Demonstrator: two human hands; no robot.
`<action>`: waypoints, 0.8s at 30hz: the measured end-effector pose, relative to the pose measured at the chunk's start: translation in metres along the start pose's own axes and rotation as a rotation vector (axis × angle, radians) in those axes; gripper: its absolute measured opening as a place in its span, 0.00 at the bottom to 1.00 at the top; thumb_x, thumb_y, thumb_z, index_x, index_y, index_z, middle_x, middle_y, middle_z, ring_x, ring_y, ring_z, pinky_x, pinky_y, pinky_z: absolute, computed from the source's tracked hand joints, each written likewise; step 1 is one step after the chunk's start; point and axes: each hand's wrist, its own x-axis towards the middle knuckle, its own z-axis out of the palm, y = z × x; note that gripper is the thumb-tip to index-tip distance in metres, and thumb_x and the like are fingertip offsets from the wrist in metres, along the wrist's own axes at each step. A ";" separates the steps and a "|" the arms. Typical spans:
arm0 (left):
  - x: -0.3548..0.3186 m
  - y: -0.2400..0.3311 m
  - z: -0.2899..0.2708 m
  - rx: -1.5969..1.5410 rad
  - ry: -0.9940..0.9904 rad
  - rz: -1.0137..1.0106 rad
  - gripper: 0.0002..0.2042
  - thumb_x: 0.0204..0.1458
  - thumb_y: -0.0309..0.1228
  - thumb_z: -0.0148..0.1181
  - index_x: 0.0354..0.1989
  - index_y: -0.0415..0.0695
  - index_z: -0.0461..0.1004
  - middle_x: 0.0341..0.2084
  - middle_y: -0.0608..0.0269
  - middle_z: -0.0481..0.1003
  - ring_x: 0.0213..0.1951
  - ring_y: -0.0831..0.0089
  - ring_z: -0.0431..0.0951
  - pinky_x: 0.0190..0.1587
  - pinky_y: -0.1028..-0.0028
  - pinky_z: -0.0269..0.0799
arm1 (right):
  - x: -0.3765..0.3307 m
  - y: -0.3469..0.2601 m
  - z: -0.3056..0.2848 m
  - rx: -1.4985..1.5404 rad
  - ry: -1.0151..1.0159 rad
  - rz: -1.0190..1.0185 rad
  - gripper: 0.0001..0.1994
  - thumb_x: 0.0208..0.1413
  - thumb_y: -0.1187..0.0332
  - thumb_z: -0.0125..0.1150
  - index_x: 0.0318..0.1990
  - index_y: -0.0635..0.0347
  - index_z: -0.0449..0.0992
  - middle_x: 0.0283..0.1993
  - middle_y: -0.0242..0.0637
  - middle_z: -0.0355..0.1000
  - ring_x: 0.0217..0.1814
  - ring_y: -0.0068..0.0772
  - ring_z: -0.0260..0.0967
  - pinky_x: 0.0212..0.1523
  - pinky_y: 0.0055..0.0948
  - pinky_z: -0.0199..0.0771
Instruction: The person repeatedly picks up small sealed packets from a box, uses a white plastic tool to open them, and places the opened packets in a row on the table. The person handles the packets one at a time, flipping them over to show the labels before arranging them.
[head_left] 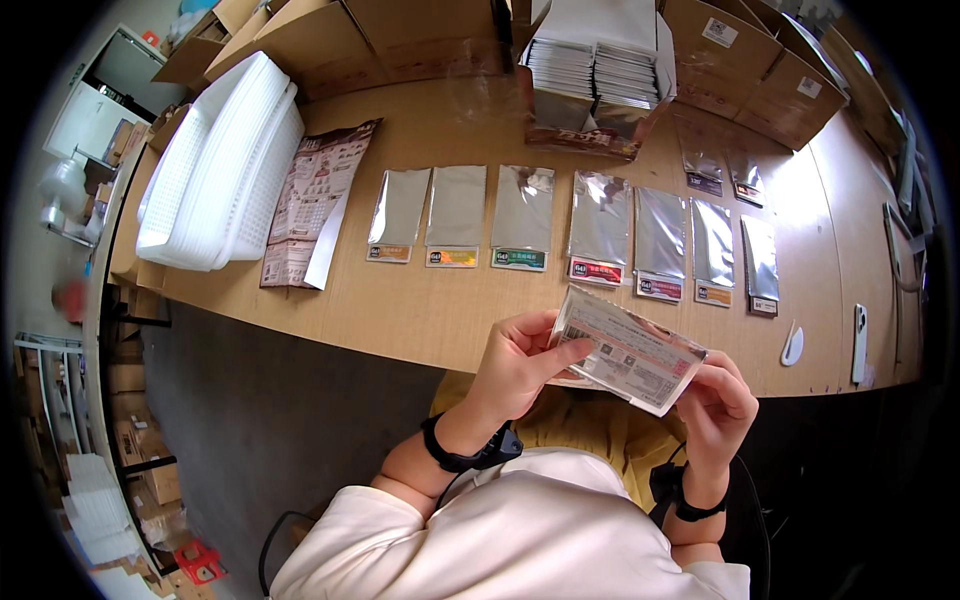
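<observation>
Between both hands, just over the table's front edge, is a flat, shiny rectangular packet (640, 362), tilted with its right end lower. Its printed face, with a barcode and small square codes, is turned up. My left hand (520, 362) grips the left end, thumb pressed on the print. At the right end, my right hand (718, 400) pinches the corner, its fingers curled. Beyond them lies a row of silver sachets with coloured labels at their near ends; the closest are a red-labelled sachet (599, 222) and a dark-red-labelled sachet (660, 235).
Stacked white perforated baskets (215, 170) and a printed brown paper sheet (318, 195) occupy the table's left. An open box of silver sachets (598, 85) stands at the back, beside cardboard boxes (735, 60). To the right lie a white teardrop-shaped tool (792, 345) and a phone (860, 343).
</observation>
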 end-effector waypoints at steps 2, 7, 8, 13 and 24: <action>-0.002 0.003 0.000 0.059 0.003 0.037 0.12 0.47 0.19 0.58 0.42 0.35 0.72 0.31 0.61 0.76 0.32 0.80 0.76 0.33 0.81 0.76 | 0.001 -0.009 -0.002 0.168 0.010 0.186 0.05 0.45 0.85 0.54 0.31 0.72 0.74 0.39 0.39 0.64 0.26 0.19 0.63 0.25 0.10 0.61; -0.005 0.003 0.000 0.204 0.010 0.142 0.11 0.47 0.19 0.59 0.41 0.35 0.73 0.30 0.64 0.76 0.30 0.84 0.74 0.32 0.84 0.72 | 0.002 0.002 -0.004 0.201 0.032 0.234 0.02 0.45 0.82 0.56 0.28 0.71 0.73 0.40 0.37 0.60 0.32 0.22 0.61 0.29 0.12 0.61; -0.005 0.004 0.001 0.225 0.019 0.149 0.11 0.47 0.19 0.59 0.41 0.35 0.73 0.30 0.64 0.76 0.30 0.85 0.74 0.32 0.84 0.72 | 0.002 0.005 -0.003 0.191 0.035 0.215 0.01 0.45 0.82 0.57 0.27 0.71 0.73 0.40 0.37 0.60 0.33 0.22 0.61 0.30 0.13 0.62; -0.002 0.007 0.001 0.251 0.102 0.167 0.11 0.46 0.21 0.61 0.40 0.36 0.74 0.30 0.65 0.76 0.29 0.84 0.74 0.31 0.85 0.71 | 0.004 0.001 -0.001 0.336 0.075 0.332 0.02 0.43 0.84 0.58 0.24 0.70 0.72 0.38 0.36 0.60 0.35 0.23 0.61 0.35 0.16 0.63; 0.018 0.024 -0.007 0.287 0.157 0.232 0.21 0.46 0.18 0.58 0.50 0.34 0.62 0.29 0.60 0.76 0.29 0.81 0.76 0.33 0.83 0.72 | 0.002 0.002 -0.007 0.423 -0.016 0.448 0.02 0.45 0.82 0.60 0.27 0.67 0.74 0.34 0.34 0.63 0.32 0.22 0.63 0.29 0.18 0.67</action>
